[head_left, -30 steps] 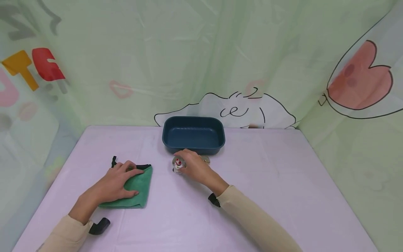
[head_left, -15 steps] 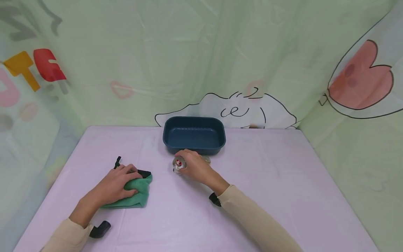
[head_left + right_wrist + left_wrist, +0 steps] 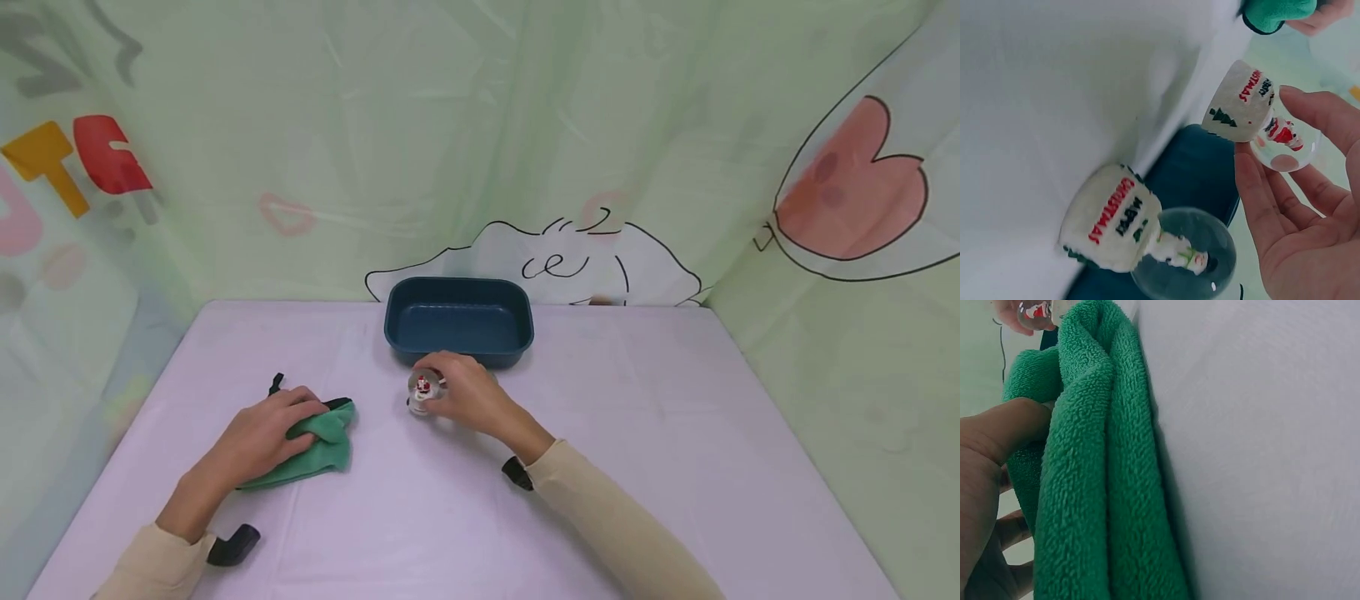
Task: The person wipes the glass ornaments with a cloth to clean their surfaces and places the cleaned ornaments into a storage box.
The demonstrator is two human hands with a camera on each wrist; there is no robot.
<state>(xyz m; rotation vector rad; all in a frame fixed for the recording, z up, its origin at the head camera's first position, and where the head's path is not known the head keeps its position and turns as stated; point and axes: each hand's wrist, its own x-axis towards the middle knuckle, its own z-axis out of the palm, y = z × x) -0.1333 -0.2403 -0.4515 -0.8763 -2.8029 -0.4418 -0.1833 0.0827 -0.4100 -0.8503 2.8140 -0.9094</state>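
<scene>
Green is the cloth (image 3: 328, 452) which we see under the left hand (image 3: 255, 433), on the left part of the desk (image 3: 637, 417); along one edge it is black. The fingers of this hand are bent and keep hold of the cloth in a bunched fold, with the thumb pressed into it. The right hand (image 3: 478, 396) has its fingers and thumb curved around the Santa globe (image 3: 422, 390), closed only as far as its width permits. This globe is upright, just in front of the dark blue tub (image 3: 459, 323), but we cannot tell whether its base touches the desk. Near it we find the snowman globe (image 3: 1110, 222), almost hidden behind the right hand in the head view. On both bases we read "CHRISTMAS" in red letters.
</scene>
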